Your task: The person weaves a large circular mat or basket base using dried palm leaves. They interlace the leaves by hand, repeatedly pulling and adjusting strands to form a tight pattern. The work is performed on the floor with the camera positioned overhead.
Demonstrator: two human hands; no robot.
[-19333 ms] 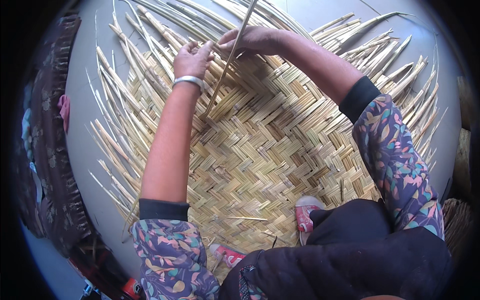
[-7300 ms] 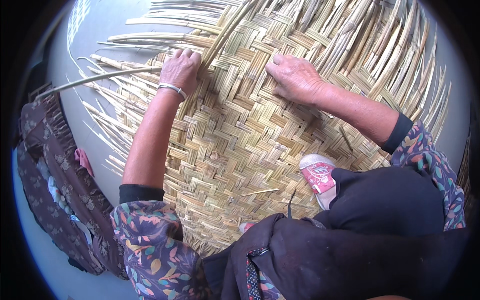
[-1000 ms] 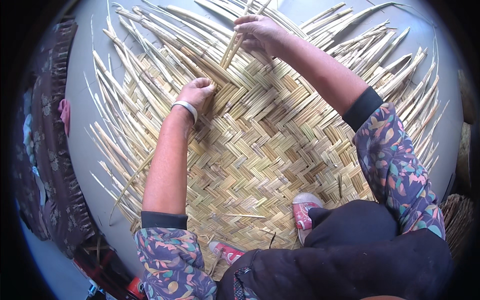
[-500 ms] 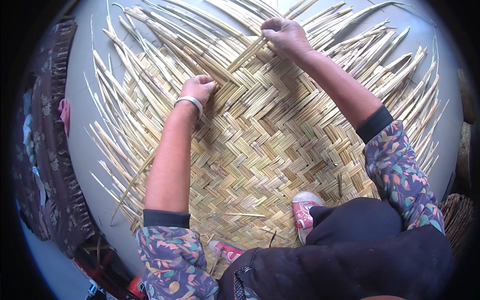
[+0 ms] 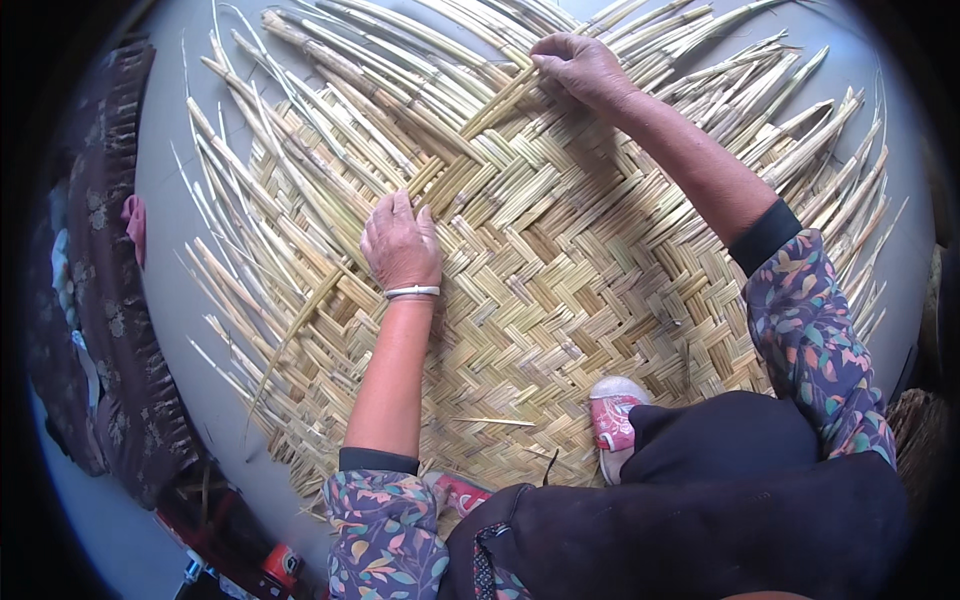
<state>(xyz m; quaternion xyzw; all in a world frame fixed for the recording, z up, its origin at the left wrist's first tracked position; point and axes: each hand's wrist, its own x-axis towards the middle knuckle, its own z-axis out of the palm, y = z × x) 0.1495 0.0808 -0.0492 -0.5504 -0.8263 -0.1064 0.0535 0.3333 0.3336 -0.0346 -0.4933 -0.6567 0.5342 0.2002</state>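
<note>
A large herringbone mat (image 5: 560,290) woven from split, straw-coloured reeds lies under both my hands. At its far edge my right hand (image 5: 585,70) pinches the ends of a few flat reed strips (image 5: 497,107), which slant down-left from it into the weave. My left hand (image 5: 402,245), with a pale bracelet at its wrist, rests palm down on the left part of the weave. Its fingers are apart and their tips touch the reeds just below the crossing strips. The underside of that hand is hidden.
Loose, unwoven reed ends (image 5: 270,165) fan out around the far and side edges. My pink shoe (image 5: 615,415) stands on the mat. Dark patterned cloth (image 5: 115,280) hangs at the left, with a red can-like object (image 5: 282,565) at the lower left.
My left hand has drawn back toward me and loosened from a pinch, its fingers now spread on the weave. The right hand stays at the far strips, barely shifted.
</note>
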